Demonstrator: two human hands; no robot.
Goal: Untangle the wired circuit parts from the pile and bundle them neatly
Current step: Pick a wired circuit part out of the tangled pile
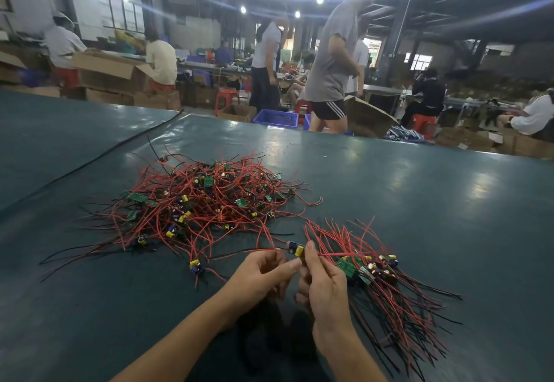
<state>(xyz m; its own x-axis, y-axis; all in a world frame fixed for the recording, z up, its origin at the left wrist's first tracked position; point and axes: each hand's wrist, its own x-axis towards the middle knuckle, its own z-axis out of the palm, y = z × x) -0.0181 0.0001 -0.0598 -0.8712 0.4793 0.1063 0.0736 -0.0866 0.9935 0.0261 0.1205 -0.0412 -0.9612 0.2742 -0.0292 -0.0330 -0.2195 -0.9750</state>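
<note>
A tangled pile (204, 202) of small green circuit boards with red and black wires lies on the dark green table (419, 202), left of centre. To the right lies a sorted bundle (386, 285) with its boards together and wires fanned toward me. Both hands meet in front of me. My right hand (323, 288) pinches one circuit part (296, 250) with a yellow and blue capacitor at its fingertips. My left hand (260, 276) touches the same part from the left, fingers curled around its wires. A single loose part (195, 266) lies left of my left hand.
A black cable (105, 154) runs across the table's seam at the left. Beyond the far edge are blue crates (275, 118), cardboard boxes (368, 118), red stools and several people standing or seated at other benches.
</note>
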